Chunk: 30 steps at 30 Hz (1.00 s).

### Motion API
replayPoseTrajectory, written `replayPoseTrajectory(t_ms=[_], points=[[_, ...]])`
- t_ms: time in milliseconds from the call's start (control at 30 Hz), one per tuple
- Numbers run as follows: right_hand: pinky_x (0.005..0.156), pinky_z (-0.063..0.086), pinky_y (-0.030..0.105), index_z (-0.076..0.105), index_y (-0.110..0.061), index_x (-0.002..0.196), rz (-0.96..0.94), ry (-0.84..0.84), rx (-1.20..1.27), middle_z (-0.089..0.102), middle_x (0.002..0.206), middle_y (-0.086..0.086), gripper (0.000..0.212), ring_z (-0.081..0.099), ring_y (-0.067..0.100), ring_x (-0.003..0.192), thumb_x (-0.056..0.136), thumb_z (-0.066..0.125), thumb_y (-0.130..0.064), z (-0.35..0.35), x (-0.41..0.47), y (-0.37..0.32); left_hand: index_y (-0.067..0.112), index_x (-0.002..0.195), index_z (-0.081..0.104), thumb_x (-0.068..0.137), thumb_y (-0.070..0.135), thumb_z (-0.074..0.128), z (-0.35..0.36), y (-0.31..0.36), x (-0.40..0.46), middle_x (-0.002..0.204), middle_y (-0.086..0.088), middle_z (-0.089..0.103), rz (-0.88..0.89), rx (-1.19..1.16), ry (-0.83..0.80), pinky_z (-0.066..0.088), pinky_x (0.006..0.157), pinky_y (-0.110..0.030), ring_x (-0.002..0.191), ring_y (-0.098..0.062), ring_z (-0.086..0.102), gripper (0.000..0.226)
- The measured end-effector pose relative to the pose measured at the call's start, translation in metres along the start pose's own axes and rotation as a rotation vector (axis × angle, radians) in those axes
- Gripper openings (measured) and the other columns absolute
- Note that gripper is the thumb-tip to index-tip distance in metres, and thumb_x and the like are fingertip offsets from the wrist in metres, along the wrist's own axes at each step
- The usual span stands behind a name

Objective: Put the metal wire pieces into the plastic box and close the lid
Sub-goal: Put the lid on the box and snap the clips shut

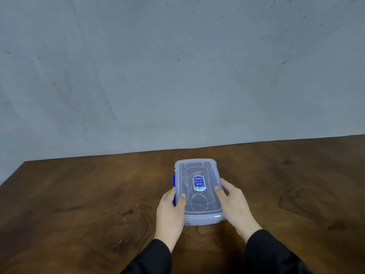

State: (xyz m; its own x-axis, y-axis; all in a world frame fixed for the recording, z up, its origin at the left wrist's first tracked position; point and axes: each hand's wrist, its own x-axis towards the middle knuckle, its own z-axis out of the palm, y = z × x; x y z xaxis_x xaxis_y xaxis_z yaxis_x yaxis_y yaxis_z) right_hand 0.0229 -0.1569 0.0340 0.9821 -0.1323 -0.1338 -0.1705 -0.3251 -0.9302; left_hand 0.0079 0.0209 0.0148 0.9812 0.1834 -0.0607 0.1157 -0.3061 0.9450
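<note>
Plastic box (199, 212), lidded, wire pieces (198, 202) inside: probably light, slippery; left hand (170, 210) and right hand (234, 202) clasp its long sides.

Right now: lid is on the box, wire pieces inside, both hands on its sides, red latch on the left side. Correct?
Not quite. The latch on the left side is blue, not red; the head view shows it by the left hand. The rest holds: lid on the box, wire pieces inside, right hand on the other side.
</note>
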Motion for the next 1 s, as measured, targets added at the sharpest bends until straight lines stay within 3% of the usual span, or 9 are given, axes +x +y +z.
replayPoseTrajectory(t_ms=[100,167,300,400,533,667,800,867,1000], points=[[0.073,0.062,0.022,0.053,-0.037,0.118,0.005,0.004,-0.010,0.064,0.101,-0.020,0.019,0.067,0.005,0.090,0.103,0.052,-0.027,0.000,0.004,0.001,0.040,0.115,0.055,0.101,0.032,0.051,0.001,0.001,0.002,0.112,0.012,0.067,-0.029,-0.024,-0.011,0.060,0.083,-0.026,0.099,-0.006,0.066,0.017],[0.074,0.063,0.024,0.055,-0.036,0.121,0.010,0.001,-0.013,0.066,0.106,-0.015,0.021,0.068,0.007,0.093,0.103,0.052,-0.027,0.000,0.004,0.002,0.045,0.113,0.052,0.102,0.033,0.049,0.004,0.000,-0.001,0.111,0.015,0.066,-0.056,-0.059,-0.015,0.059,0.081,-0.023,0.100,-0.005,0.066,0.017],[0.075,0.063,0.024,0.056,-0.028,0.133,0.017,-0.007,-0.087,0.067,0.115,-0.010,0.032,0.069,0.010,0.097,0.102,0.052,-0.029,0.001,0.007,0.003,0.030,0.141,0.044,0.104,0.035,0.042,0.007,0.000,-0.002,0.120,0.014,0.056,-0.061,-0.005,-0.010,0.052,0.082,-0.016,0.105,-0.005,0.060,0.037],[0.075,0.063,0.024,0.056,-0.027,0.134,0.025,-0.012,-0.108,0.067,0.110,-0.012,0.033,0.068,0.008,0.093,0.102,0.052,-0.029,0.002,0.010,0.004,0.033,0.141,0.041,0.105,0.032,0.036,0.008,0.002,0.006,0.122,0.012,0.060,-0.055,0.020,-0.059,0.057,0.089,-0.026,0.107,-0.007,0.062,0.036],[0.076,0.063,0.026,0.054,-0.026,0.137,0.077,-0.006,-0.043,0.066,0.111,-0.012,0.036,0.068,0.009,0.093,0.101,0.054,-0.032,0.001,0.011,0.005,0.037,0.126,0.050,0.104,0.026,0.041,0.002,0.009,0.008,0.114,0.011,0.066,-0.136,-0.067,-0.084,0.059,0.077,-0.027,0.095,-0.006,0.065,0.027],[0.062,0.054,0.018,0.043,-0.021,0.147,0.226,0.001,0.031,0.059,0.135,0.000,0.057,0.064,0.015,0.105,0.097,0.058,-0.043,-0.003,0.011,0.005,0.026,0.152,0.028,0.099,0.030,0.057,-0.006,0.010,0.011,0.131,0.001,0.057,-0.284,-0.221,-0.098,0.052,0.065,-0.019,0.099,-0.011,0.062,0.061],[0.051,0.050,0.014,0.046,-0.017,0.144,0.182,0.048,0.106,0.058,0.101,-0.013,0.055,0.060,0.005,0.075,0.095,0.065,-0.034,-0.008,0.013,0.005,0.023,0.149,0.033,0.094,0.024,0.067,-0.009,0.011,0.012,0.120,0.005,0.058,-0.208,-0.143,-0.014,0.059,0.077,-0.026,0.104,-0.015,0.063,0.065],[0.056,0.056,0.018,0.045,-0.018,0.145,0.163,0.075,0.080,0.058,0.111,-0.008,0.058,0.063,0.007,0.080,0.094,0.068,-0.032,-0.006,0.014,0.007,0.024,0.147,0.037,0.094,0.023,0.066,-0.008,0.012,0.011,0.127,0.003,0.058,-0.198,-0.129,0.006,0.060,0.079,-0.029,0.107,-0.017,0.064,0.061],[0.073,0.065,0.030,0.059,-0.026,0.124,0.104,0.030,0.088,0.065,0.118,0.001,0.031,0.071,0.014,0.096,0.095,0.066,-0.033,0.005,0.008,0.017,0.029,0.127,0.055,0.099,0.024,0.058,-0.001,0.010,0.006,0.108,0.008,0.071,-0.221,-0.264,-0.096,0.061,0.072,-0.024,0.095,-0.011,0.071,0.029]])
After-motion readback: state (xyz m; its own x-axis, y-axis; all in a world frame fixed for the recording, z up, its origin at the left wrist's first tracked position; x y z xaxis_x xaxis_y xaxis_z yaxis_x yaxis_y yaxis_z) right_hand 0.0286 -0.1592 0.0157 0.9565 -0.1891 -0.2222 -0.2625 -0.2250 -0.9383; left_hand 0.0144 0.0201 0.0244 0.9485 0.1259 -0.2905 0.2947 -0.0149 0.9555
